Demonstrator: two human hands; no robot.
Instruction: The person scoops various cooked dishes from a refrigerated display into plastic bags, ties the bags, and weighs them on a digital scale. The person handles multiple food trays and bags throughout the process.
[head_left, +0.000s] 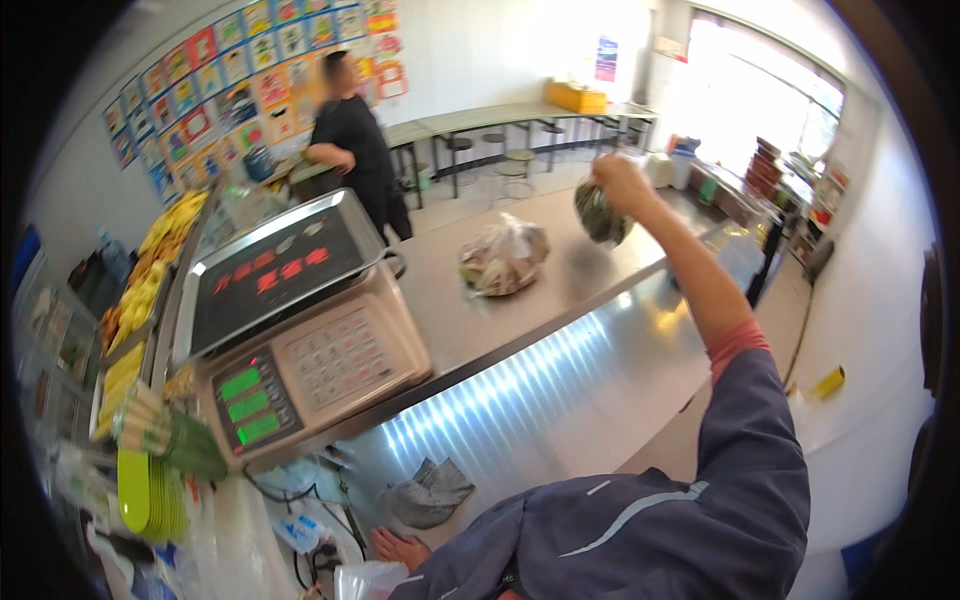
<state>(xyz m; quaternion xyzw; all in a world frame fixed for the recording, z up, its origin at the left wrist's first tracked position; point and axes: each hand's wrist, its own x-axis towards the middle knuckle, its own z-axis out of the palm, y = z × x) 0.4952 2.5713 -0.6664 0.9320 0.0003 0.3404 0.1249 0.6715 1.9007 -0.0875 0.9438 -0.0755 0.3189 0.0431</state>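
Note:
In my right hand (621, 184), raised over the far part of the steel counter, hangs a tied plastic bag with dark green contents (598, 214). Left of it on the counter stands a knotted clear plastic bag of mixed food (506, 259). My left hand (401, 546) lies low at the bottom of the view, partly hidden by my jacket, beside a crumpled grey cloth (429, 493); nothing shows in it. A digital price scale (345, 360) with green displays stands at the left, its black weighing pan (277, 262) bearing red writing.
Left of the scale are trays of yellow food (146, 292), a green holder of chopsticks (180, 442) and stacked lime-green plates (150, 495). Cables and plastic bags lie below the scale. Beyond the counter a person in black (356, 142) stands near long tables (487, 114) with stools.

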